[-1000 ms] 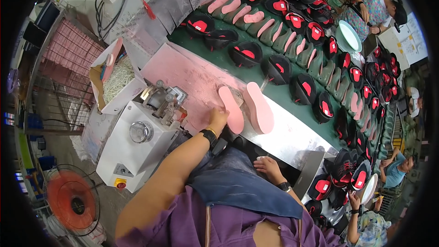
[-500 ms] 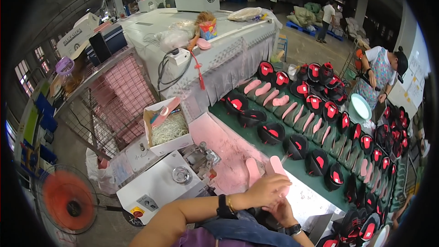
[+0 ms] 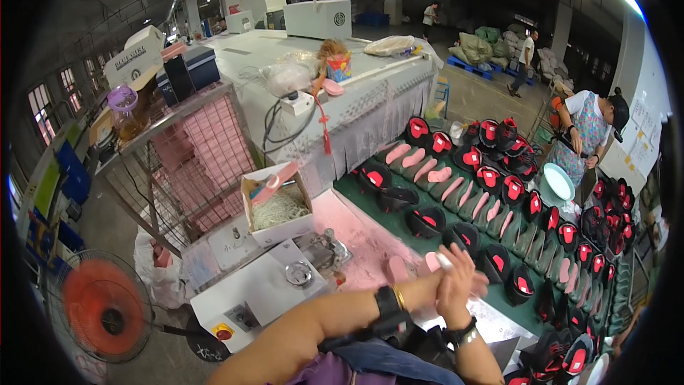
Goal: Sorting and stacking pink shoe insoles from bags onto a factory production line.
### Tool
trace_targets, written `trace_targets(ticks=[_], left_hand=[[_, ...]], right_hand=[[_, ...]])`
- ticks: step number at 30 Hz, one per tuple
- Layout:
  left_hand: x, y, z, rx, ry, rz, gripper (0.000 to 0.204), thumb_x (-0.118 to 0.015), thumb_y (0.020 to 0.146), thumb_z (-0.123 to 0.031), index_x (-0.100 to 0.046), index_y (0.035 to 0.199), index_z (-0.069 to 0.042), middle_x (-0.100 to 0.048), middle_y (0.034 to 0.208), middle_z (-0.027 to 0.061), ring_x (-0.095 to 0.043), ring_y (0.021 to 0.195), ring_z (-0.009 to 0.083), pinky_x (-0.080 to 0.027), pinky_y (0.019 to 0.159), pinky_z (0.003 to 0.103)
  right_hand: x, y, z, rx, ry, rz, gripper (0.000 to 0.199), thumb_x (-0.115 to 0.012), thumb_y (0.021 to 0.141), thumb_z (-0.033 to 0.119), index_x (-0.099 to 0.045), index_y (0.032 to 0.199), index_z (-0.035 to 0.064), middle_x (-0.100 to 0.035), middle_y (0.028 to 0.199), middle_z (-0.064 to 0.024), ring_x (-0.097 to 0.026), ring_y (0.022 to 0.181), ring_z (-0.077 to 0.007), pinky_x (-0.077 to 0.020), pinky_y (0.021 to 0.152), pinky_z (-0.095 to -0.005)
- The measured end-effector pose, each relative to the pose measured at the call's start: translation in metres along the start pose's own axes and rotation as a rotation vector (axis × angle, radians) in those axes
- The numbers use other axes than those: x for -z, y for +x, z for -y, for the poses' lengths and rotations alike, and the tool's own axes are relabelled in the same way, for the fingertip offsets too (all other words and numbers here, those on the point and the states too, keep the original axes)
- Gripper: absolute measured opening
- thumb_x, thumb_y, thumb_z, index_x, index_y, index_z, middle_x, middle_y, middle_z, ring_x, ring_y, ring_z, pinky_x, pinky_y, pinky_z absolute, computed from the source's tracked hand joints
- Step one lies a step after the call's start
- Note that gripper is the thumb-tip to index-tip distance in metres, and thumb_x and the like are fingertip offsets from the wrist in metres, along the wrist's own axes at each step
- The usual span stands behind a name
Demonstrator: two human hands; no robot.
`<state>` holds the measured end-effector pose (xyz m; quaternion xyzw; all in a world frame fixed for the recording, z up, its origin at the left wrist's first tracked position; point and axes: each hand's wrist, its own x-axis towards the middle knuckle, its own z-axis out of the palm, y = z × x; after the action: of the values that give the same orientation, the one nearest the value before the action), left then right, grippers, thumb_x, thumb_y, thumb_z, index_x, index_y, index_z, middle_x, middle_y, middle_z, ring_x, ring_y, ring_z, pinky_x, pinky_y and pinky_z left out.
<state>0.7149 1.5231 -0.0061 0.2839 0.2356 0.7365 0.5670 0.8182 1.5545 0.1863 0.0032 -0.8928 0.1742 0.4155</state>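
Note:
My right hand (image 3: 458,282) is raised in front of me with its fingers stretched upward and apart. It crosses over my left hand (image 3: 425,291), covering much of it. Beyond my right hand, the left fingertips show stretched out but blurred. No object can be seen in either hand. A small white wrap or cover (image 3: 444,260) shows at one fingertip. Just behind the hands, one pink insole (image 3: 397,269) lies on the pink-dusted bench, and a second pink insole (image 3: 429,263) is partly hidden by the hands.
A white machine (image 3: 260,299) with a red-yellow knob stands to the left, beside a box of pale strings (image 3: 283,210). On the green conveyor (image 3: 420,248) sit rows of black-red shoe uppers and insoles. An orange fan (image 3: 107,307) is at far left. A co-worker (image 3: 588,125) stands right.
Both hands have come up and away from the pink insole they were on, and now cross each other. My view has shifted slightly. A distant person has walked to the right.

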Motion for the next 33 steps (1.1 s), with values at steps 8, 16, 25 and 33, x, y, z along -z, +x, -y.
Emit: trace_targets(ticks=[8, 16, 25, 33], left_hand=[[-0.14, -0.102, -0.23, 0.093, 0.076, -0.063, 0.046, -0.041, 0.107, -0.035, -0.06, 0.125, 0.003, -0.07, 0.108, 0.0125, -0.068, 0.097, 0.0237, -0.051, 0.094, 0.039], [-0.121, -0.246, -0.266, -0.198, 0.343, -0.781, 0.036, -0.045, 0.106, -0.023, -0.066, 0.111, 0.005, -0.071, 0.099, 0.0139, -0.069, 0.091, 0.023, -0.054, 0.087, 0.036], [-0.166, -0.282, -0.258, -0.631, 0.125, -1.49, 0.018, -0.059, 0.099, -0.018, -0.061, 0.109, -0.003, -0.061, 0.092, 0.0017, -0.058, 0.081, 0.0131, -0.049, 0.076, 0.028], [-0.19, -0.23, -0.268, -0.59, 0.273, -1.555, 0.017, -0.057, 0.1, -0.019, -0.062, 0.105, -0.003, -0.063, 0.089, 0.0046, -0.058, 0.079, 0.0121, -0.044, 0.071, 0.026]], right_hand=[[-0.085, -0.014, -0.131, -0.733, 0.434, 0.161, 0.018, -0.054, 0.095, 0.008, -0.064, 0.106, -0.0013, -0.071, 0.093, -0.0139, -0.07, 0.083, -0.0202, -0.0556, 0.077, -0.0345], [-0.222, 0.198, -0.094, -0.486, 0.917, 0.512, 0.02, -0.059, 0.098, 0.022, -0.062, 0.094, 0.0028, -0.065, 0.074, -0.0028, -0.058, 0.059, -0.0082, -0.0482, 0.054, -0.0242], [-0.404, 0.413, -0.12, -0.836, 1.162, 0.237, 0.025, -0.063, 0.091, 0.018, -0.058, 0.109, -0.0004, -0.066, 0.094, -0.0102, -0.067, 0.071, -0.0149, -0.0541, 0.055, -0.0298], [-0.441, 0.321, -0.121, -0.528, 1.617, 0.455, 0.029, -0.055, 0.096, 0.023, -0.064, 0.076, 0.0037, -0.063, 0.067, -0.006, -0.062, 0.062, -0.0179, -0.047, 0.053, -0.0332]])
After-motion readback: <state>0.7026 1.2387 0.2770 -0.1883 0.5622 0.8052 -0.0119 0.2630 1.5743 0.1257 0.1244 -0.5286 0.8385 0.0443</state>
